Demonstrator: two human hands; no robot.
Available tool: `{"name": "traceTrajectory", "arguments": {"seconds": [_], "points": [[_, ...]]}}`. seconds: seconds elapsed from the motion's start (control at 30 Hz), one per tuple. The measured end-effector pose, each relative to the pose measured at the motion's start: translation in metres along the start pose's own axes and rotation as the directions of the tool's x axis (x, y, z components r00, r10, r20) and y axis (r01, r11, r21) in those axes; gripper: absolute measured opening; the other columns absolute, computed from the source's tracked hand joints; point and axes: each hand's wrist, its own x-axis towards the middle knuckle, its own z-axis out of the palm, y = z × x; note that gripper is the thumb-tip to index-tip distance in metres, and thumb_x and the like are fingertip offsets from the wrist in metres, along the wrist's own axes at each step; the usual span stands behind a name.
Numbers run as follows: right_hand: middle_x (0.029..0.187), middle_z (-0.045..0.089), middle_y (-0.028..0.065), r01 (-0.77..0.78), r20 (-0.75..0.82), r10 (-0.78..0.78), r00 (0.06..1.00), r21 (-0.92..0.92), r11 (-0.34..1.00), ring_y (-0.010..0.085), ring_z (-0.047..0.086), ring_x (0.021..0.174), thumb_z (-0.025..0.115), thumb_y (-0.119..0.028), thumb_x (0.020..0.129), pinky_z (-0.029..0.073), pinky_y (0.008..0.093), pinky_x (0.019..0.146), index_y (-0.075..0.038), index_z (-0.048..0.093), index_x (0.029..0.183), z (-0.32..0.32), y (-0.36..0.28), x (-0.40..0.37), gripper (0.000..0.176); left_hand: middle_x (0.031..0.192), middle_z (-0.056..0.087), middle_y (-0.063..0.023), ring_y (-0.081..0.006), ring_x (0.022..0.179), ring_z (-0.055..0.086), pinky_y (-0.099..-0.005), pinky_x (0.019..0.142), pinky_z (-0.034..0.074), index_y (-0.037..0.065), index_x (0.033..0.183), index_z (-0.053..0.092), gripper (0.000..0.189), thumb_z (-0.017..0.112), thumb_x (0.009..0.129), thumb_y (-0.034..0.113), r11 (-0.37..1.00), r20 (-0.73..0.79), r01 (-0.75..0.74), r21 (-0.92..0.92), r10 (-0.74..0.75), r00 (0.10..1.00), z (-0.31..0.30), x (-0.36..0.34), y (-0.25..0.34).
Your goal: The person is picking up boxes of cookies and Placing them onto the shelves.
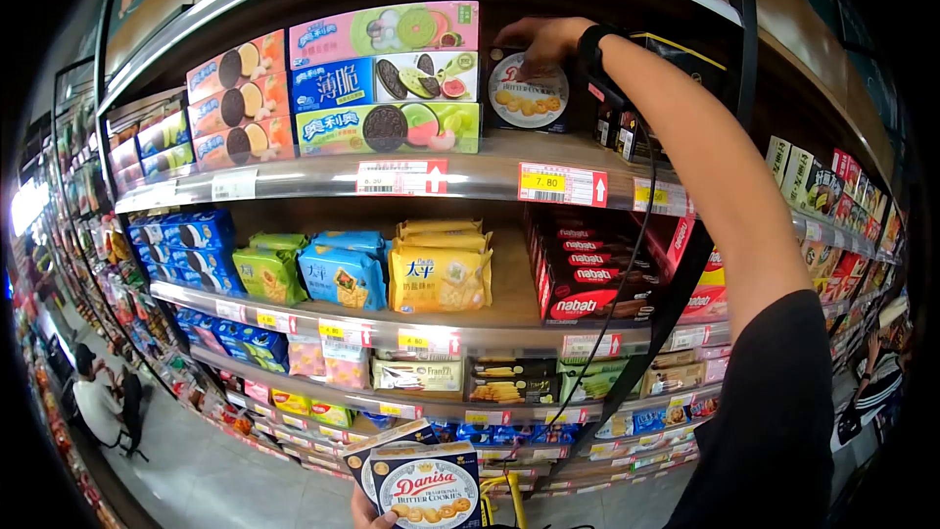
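My right hand (pixel 544 43) reaches onto the upper shelf, fingers over the top of a dark butter cookie box (pixel 529 98) and thumb against its front. That box stands upright on the shelf, right of the stacked Oreo boxes (pixel 387 78). A watch-like black band (pixel 591 45) is on my right wrist. Low in the view, my left hand (pixel 368 511) is closed around the lower left edge of Danisa butter cookie boxes (pixel 427 486). At least two are there, one behind the other; most of my left fingers are hidden behind them.
Below are cracker packs (pixel 441 274) and red-brown Nabati boxes (pixel 602 279). A thin black cable (pixel 627 279) hangs from my right wrist area. A dark upright post (pixel 676 309) divides the shelves. At far left, a person (pixel 103 402) sits low in the aisle; another person (pixel 874 382) is at far right.
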Motion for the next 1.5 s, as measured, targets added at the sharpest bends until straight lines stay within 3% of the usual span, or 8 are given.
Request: {"name": "traceTrajectory", "arguments": {"seconds": [0.33,0.63,0.77,0.83,0.9,1.0,1.2,1.5], "points": [[0.159,0.044,0.0106,-0.089,0.169,0.076,0.983,0.065,0.994,0.0306,0.048,0.141,0.082,-0.021,0.08,0.045,0.0442,0.113,-0.023,0.046,0.154,0.0,-0.007,0.002,0.082,0.146,0.052,-0.0196,-0.0296,0.132,0.054,-0.0411,0.11,0.046,-0.004,0.155,0.032,0.097,0.08,0.077,0.029,0.999,0.038,0.042,0.016,-0.043,0.998,0.006,-0.01,0.014],[0.153,0.049,0.016,-0.074,-0.077,0.072,0.994,-0.019,0.997,0.0326,0.051,0.138,0.075,-0.035,0.088,0.044,0.0426,0.113,-0.014,0.047,0.151,-0.003,0.0,-0.002,0.072,0.14,0.057,-0.0189,-0.0292,0.125,0.06,-0.0413,0.106,0.049,-0.003,0.151,0.037,0.088,0.077,0.08,0.029,1.0,0.064,-0.012,-0.001,0.012,0.998,0.013,-0.004,0.012],[0.131,0.065,0.0271,0.177,-0.371,-0.185,0.91,-0.058,0.983,0.0373,0.068,0.116,0.072,-0.034,0.087,0.056,0.0435,0.096,0.001,0.059,0.137,-0.014,-0.037,-0.062,0.062,0.139,0.056,-0.0201,-0.0304,0.124,0.061,-0.0429,0.106,0.051,-0.001,0.154,0.029,0.099,0.077,0.074,0.031,0.999,0.012,-0.014,-0.049,0.014,1.0,0.022,0.007,0.008],[0.112,0.072,0.0215,0.404,-0.595,-0.455,0.663,-0.228,0.886,0.036,0.07,0.105,0.068,-0.031,0.09,0.055,0.0434,0.093,0.0,0.065,0.124,0.002,-0.048,-0.103,0.046,0.142,0.054,-0.0185,-0.0293,0.128,0.058,-0.0427,0.109,0.048,0.0,0.155,0.028,0.095,0.075,0.078,0.032,0.999,0.011,-0.026,-0.038,0.026,1.0,0.033,0.013,0.013],[0.091,0.072,0.0171,0.59,-0.65,-0.444,0.617,0.009,0.807,0.0316,0.071,0.087,0.07,-0.023,0.091,0.055,0.0401,0.08,0.0,0.068,0.098,0.009,-0.094,-0.164,0.024,0.141,0.056,-0.0166,-0.0264,0.129,0.057,-0.0404,0.113,0.044,-0.003,0.152,0.033,0.1,0.087,0.075,0.029,0.984,0.061,-0.087,-0.159,0.098,0.993,0.059,0.031,0.026],[0.084,0.066,0.0054,0.618,-0.499,-0.455,0.738,0.229,0.752,0.0115,0.061,0.076,0.078,-0.015,0.087,0.047,0.0265,0.068,-0.003,0.065,0.09,0.045,-0.132,-0.242,0.018,0.141,0.057,-0.0169,-0.0264,0.128,0.059,-0.0404,0.111,0.046,-0.003,0.151,0.035,0.09,0.082,0.081,0.026,0.975,0.077,-0.127,-0.18,0.143,0.987,0.088,0.048,0.04],[0.111,0.068,0.0228,0.328,-0.018,-0.358,0.934,0.443,0.834,0.0393,0.07,0.102,0.087,-0.058,0.075,0.056,0.0452,0.083,-0.001,0.051,0.128,0.105,-0.143,-0.299,0.086,0.135,0.062,-0.0144,-0.0232,0.123,0.063,-0.0401,0.108,0.05,0.0,0.144,0.042,0.076,0.082,0.083,0.021,0.954,0.184,-0.148,-0.26,0.199,0.962,0.136,0.07,0.054],[0.114,0.07,0.0059,-0.043,0.105,-0.094,0.99,0.861,0.506,0.0103,0.068,0.103,0.086,-0.006,0.084,0.057,0.0239,0.081,-0.004,0.055,0.125,0.045,-0.111,-0.308,0.052,0.131,0.064,-0.0129,-0.0208,0.118,0.064,-0.036,0.103,0.051,-0.003,0.14,0.046,0.075,0.082,0.087,0.035,0.944,0.126,-0.208,-0.255,0.245,0.961,0.138,0.069,0.038]]}}
